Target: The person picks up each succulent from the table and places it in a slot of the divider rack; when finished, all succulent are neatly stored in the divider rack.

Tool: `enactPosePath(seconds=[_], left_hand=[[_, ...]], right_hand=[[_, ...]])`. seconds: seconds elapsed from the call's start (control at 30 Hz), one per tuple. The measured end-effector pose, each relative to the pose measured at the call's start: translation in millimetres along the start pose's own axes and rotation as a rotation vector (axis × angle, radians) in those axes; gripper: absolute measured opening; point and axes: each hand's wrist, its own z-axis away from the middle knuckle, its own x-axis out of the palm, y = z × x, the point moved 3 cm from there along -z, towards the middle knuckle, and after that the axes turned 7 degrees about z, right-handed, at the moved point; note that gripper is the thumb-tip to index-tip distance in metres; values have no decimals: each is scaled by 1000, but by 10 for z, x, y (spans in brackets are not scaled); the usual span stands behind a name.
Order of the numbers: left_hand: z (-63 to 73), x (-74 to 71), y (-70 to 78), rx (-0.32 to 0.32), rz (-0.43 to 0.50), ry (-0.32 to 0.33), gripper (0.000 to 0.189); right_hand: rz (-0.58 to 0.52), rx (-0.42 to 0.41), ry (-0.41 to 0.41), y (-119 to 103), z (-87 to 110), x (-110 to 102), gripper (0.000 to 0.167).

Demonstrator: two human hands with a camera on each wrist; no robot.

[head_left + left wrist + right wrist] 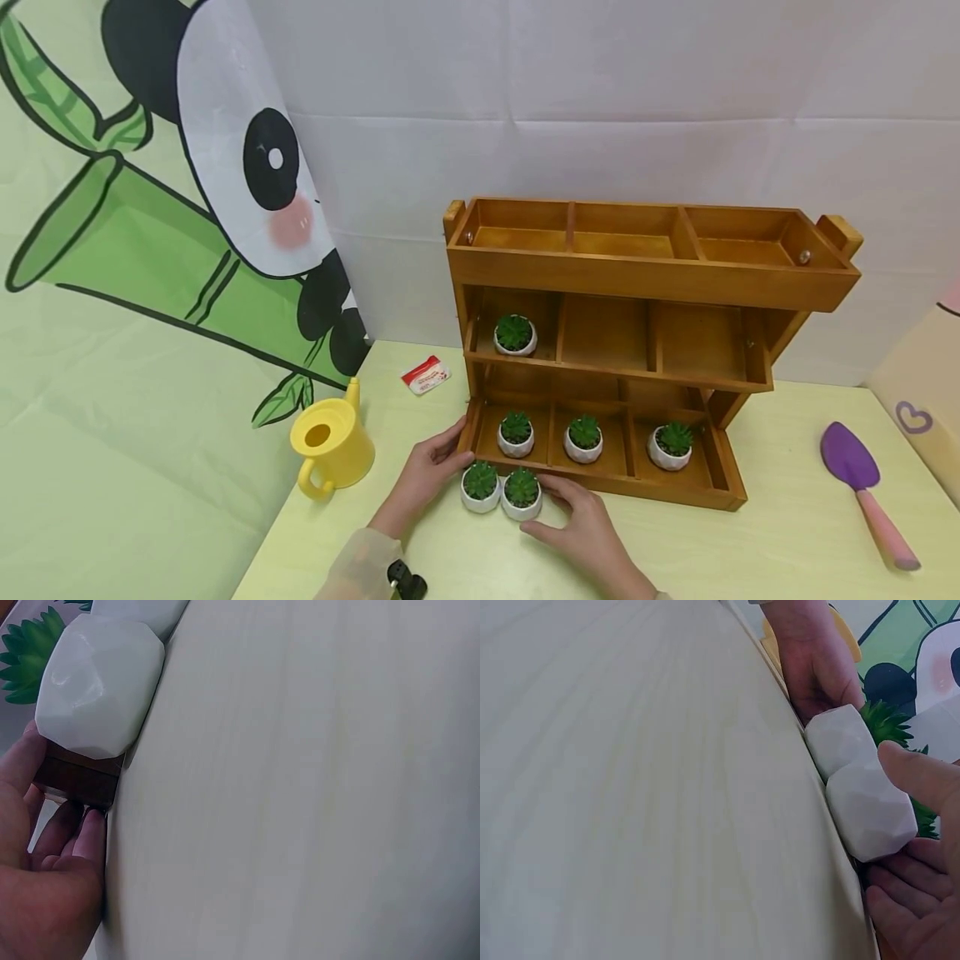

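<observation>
Two small succulents in white faceted pots stand side by side on the table before the wooden shelf's front edge: a left potted succulent point(480, 487) and a right one point(521, 493). My left hand point(429, 473) grips the front left corner of the wooden shelf point(652, 279), thumb over the edge and fingers against its side point(79, 780). The right hand point(581, 525) is spread around the right pot point(870, 814), fingers beside it and thumb held apart in front. Three potted succulents sit in the bottom tier, one per compartment; another point(514, 335) is in the middle tier's left compartment.
A yellow watering can point(337, 450) stands at the left, with a red and white packet point(426, 375) behind it. At the far right lies a purple trowel with a pink handle point(862, 492). Printed cloth and a pale backdrop hang behind the table.
</observation>
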Motion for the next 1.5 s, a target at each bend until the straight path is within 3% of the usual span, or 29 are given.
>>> enactPosePath(seconds=[0.33, 0.63, 0.97, 1.5], left_hand=[[-2, -2, 6, 2, 5, 0, 62], [-1, -2, 8, 4, 6, -10, 63], [6, -6, 12, 2, -8, -9, 64], [0, -7, 5, 16, 1, -8, 63]], right_hand=[[2, 1, 5, -89, -31, 123, 77], [20, 3, 61, -122, -48, 191, 68], [21, -28, 70, -134, -40, 169, 64], [-188, -2, 17, -68, -22, 145, 65]])
